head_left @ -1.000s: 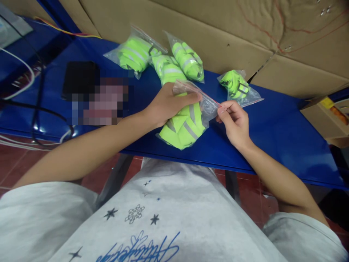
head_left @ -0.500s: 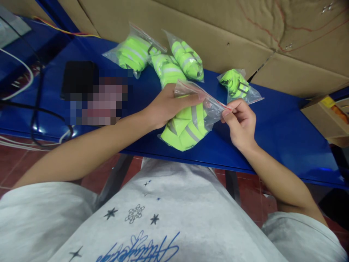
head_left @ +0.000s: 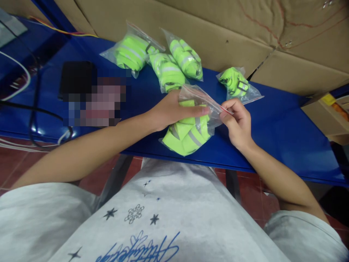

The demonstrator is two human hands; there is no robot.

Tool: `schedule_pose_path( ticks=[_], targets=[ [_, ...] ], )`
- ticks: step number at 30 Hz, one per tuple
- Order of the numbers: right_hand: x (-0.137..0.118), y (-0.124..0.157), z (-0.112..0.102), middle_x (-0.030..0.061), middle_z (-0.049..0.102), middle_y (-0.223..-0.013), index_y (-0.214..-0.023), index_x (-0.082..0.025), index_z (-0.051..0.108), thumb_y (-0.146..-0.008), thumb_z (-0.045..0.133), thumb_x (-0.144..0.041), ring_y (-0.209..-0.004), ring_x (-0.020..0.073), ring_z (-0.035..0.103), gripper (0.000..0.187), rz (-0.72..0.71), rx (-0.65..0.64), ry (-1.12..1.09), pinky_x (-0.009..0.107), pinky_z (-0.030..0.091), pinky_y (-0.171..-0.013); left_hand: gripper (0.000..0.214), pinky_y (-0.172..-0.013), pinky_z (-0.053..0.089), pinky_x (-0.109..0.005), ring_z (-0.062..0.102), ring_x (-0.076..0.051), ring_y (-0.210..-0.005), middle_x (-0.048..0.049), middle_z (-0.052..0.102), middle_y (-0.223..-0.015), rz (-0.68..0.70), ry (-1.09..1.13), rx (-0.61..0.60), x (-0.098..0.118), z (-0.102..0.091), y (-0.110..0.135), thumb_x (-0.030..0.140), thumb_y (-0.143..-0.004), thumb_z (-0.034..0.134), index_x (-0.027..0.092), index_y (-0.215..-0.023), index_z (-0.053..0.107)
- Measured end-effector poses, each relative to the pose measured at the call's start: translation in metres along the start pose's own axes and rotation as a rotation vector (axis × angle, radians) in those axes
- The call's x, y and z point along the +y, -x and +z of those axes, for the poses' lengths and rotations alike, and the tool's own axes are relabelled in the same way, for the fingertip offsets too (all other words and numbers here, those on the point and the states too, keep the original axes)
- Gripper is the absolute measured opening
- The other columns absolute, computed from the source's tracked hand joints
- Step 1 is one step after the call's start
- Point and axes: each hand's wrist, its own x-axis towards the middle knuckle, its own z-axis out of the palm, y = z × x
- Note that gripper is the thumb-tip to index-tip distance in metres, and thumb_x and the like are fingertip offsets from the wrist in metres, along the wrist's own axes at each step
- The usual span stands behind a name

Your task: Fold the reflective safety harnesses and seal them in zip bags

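Note:
A clear zip bag (head_left: 202, 102) with a red seal line holds a folded neon-yellow reflective strap (head_left: 188, 133) near the front edge of the blue table (head_left: 275, 131). My left hand (head_left: 170, 109) lies over the bag, fingers closed round it and the strap. My right hand (head_left: 237, 122) pinches the bag's open top edge between thumb and fingers.
Several filled bags of neon straps lie at the back: one bag (head_left: 130, 54), a second (head_left: 167, 71), a third (head_left: 186, 58) and, to the right, a smaller one (head_left: 236, 84). Cardboard (head_left: 245, 32) stands behind them. A black object (head_left: 77, 74) and cables (head_left: 32, 109) lie left.
Both hands and the bag have shifted slightly right and down toward the table's front edge; my right hand stays pinched on the bag's top edge throughout.

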Motion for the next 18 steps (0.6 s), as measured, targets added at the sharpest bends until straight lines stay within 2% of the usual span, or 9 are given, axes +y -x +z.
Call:
schedule_pose_path(
  ticks=[6,11,18],
  targets=[
    [-0.0038,0.0006,0.0002,-0.0024,0.054,-0.071,-0.078,-0.022,0.058,-0.09,0.072,-0.056,-0.063,0.0102,0.046,0.038,0.032,0.008,-0.02,0.028,0.038,-0.059,0.04,-0.096,0.057,-0.037,0.07,-0.026,-0.108,-0.0081,0.075,-0.112,-0.036,-0.032,-0.03,0.0013,0.0007,0.0006,0.035,-0.074,0.087,0.016,-0.108,0.078],
    [-0.0049,0.0014,-0.0008,-0.0026,0.053,-0.07,-0.081,-0.022,0.059,-0.091,0.07,-0.056,-0.061,0.0099,0.043,0.038,0.073,-0.074,-0.02,0.029,0.036,-0.059,0.041,-0.109,0.05,-0.041,0.067,-0.027,-0.117,-0.0081,0.075,-0.119,-0.05,-0.087,-0.064,0.0024,0.0025,0.0014,0.034,-0.074,0.087,0.017,-0.11,0.078],
    [-0.005,0.0003,-0.0013,-0.0038,0.05,-0.065,-0.079,-0.022,0.058,-0.089,0.071,-0.047,-0.057,0.009,0.041,0.03,0.126,-0.106,-0.091,0.027,0.031,-0.055,0.042,-0.104,0.053,-0.038,0.068,-0.026,-0.116,-0.0079,0.076,-0.118,-0.072,-0.091,-0.092,0.0031,0.0051,0.0023,0.032,-0.076,0.084,0.015,-0.114,0.076]
  ],
)
